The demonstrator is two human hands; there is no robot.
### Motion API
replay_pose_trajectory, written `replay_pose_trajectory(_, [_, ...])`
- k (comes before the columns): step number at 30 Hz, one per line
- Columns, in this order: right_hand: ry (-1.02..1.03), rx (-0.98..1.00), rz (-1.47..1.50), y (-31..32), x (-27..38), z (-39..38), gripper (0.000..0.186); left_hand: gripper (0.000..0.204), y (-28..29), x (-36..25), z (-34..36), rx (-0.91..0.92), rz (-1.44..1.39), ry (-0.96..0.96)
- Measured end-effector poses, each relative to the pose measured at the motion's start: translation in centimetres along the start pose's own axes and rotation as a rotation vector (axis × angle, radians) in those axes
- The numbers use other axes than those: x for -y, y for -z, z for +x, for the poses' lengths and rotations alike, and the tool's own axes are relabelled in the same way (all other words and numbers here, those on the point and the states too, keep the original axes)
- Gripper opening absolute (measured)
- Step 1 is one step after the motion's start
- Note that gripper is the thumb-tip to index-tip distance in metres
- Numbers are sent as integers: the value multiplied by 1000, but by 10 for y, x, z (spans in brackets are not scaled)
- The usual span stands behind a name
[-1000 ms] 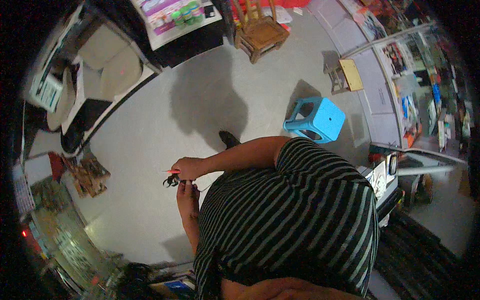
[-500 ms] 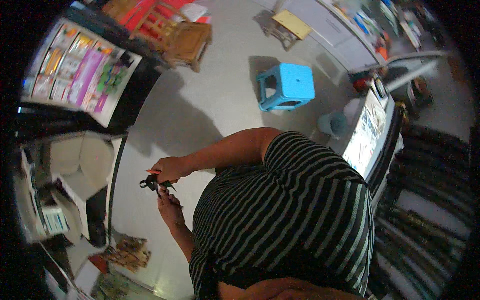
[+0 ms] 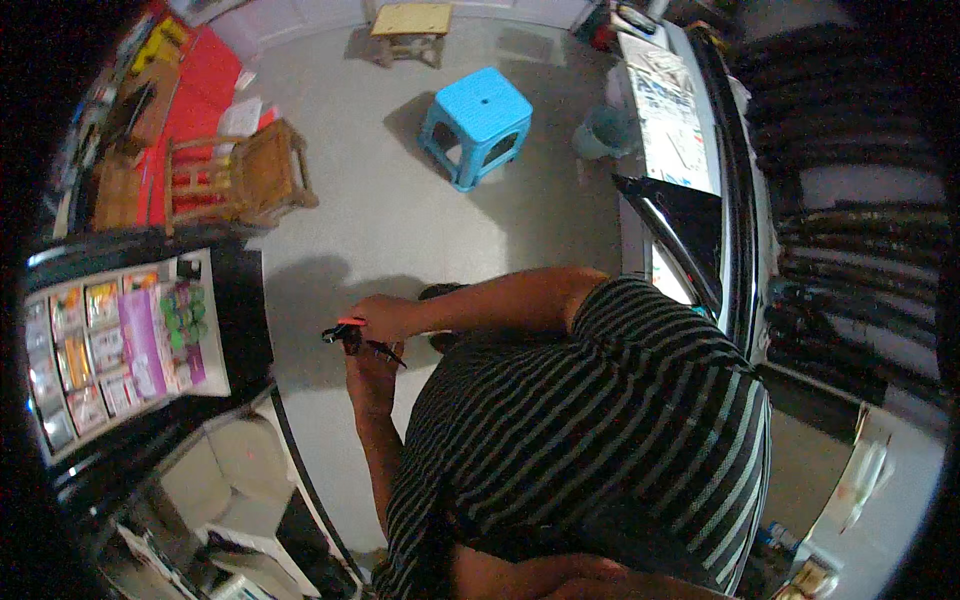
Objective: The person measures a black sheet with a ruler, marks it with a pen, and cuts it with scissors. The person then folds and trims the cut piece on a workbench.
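Both my hands are together in front of my striped shirt, at left of centre. My right hand [image 3: 387,318] comes in on the upper arm, its fingers bent down around a small dark thing with an orange-red part [image 3: 351,322]. Just below, my left hand [image 3: 372,385] is closed, with its fingers up against the same thing. A thin dark strip [image 3: 388,352] sticks out to the right between the hands. Shiny bits show at its left end. The thing is too small and blurred to name, and my fingers hide much of it.
A light-blue plastic stool [image 3: 484,105] stands ahead, with a yellow-topped stool [image 3: 411,20] behind it. To the left are a wooden chair [image 3: 270,175] and a counter with small boxes [image 3: 105,345]. At right, a bin [image 3: 603,135] stands beside a long lit counter [image 3: 665,110].
The view has swung, so the stools and chair sit further left and the boxes lower. My hands stay joined on the dark thing and appear further right and slightly higher.
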State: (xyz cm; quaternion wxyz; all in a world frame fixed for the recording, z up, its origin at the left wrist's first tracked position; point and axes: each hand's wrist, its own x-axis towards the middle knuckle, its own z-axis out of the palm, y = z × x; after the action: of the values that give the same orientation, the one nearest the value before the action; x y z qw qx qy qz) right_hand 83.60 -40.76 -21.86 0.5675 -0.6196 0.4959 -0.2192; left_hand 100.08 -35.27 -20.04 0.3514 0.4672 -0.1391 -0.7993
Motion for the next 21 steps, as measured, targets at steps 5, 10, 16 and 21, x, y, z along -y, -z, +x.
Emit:
replay_pose_trajectory(5, [-191, -264, 375, 47, -20, -54, 30, 59, -48, 8, 58, 233, 367, 112])
replay_pose_trajectory(10, [-184, -516, 433, 115, -44, -95, 21, 36, -134, 33, 119, 244, 274, 141])
replay_pose_trajectory(16, [-238, -577, 717, 209, -71, -158, 20, 21, -254, 60, 177, 336, 487, 54])
replay_pose_trajectory(21, [-412, -792, 838, 275, -107, -204, 28, 14, -344, 109, 228, 408, 638, 103])
